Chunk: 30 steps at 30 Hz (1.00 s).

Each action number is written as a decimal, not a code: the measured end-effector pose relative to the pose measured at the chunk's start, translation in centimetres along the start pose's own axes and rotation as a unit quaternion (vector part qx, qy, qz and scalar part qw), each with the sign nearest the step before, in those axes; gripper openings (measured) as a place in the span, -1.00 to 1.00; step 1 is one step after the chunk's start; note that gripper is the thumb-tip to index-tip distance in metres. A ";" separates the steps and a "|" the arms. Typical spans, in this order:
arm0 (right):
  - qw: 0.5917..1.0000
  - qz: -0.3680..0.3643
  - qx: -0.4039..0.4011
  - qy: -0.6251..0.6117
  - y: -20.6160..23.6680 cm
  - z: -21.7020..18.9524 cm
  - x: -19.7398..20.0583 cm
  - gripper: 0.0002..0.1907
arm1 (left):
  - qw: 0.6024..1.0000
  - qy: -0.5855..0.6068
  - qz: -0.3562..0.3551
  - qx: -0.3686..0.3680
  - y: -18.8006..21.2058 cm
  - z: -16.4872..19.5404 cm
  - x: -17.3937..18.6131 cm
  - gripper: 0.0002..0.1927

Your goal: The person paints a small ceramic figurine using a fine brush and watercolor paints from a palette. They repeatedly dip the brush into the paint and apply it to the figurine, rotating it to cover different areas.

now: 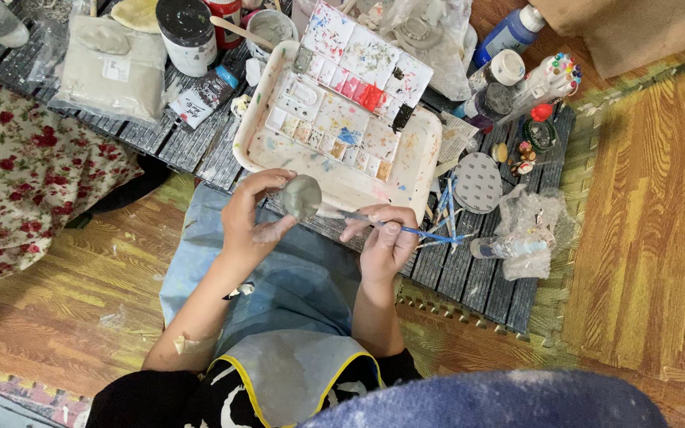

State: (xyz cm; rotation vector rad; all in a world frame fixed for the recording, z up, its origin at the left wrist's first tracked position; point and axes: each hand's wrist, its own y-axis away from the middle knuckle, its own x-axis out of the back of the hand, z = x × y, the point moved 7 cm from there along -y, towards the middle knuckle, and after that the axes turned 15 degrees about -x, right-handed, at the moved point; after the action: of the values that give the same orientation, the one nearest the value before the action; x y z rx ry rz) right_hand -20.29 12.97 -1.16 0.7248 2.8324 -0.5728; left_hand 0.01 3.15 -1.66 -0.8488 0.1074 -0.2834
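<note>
Left hand (251, 218) curled around a small grey clay piece (301, 196), pinched between thumb and fingertips, raised just above the near rim of the white tray (257, 103). Right hand (386, 238) pinching a blue-handled brush (358, 217), tip touching the lower right side of the clay piece. Step in hand, by the look of it: brushing the surface of the clay, early on, since the piece reads as plain grey with no colour. Next move likely calls for a steady left grip, a slight turn of the piece, and a light stroke; reload from the paint palette (342, 107) in the tray if the bristles run dry.

Blue apron (279, 277) over the lap below both hands. Spare brushes (445, 214) lying on the dark mat (469, 277) just right of the right hand. Bottles (509, 36) and a black-lidded jar (186, 28) along the far edge.

Brush bristles too small to judge for paint load. Far side of the clay piece hidden by the left fingers. Shape of the piece unclear beyond rounded. Top of the work area cut off by the frame.
</note>
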 end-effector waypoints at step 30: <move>0.977 0.054 -0.128 0.163 -12.1 3.8 4.7 -0.83 | 0.990 -0.008 0.136 0.021 -0.3 -2.4 6.6 -0.21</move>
State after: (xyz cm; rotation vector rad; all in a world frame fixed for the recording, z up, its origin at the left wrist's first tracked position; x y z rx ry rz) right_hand -30.11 3.68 -1.90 0.9933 3.0510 -0.0698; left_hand 5.80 -0.69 -2.89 -0.7848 0.2008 -0.0221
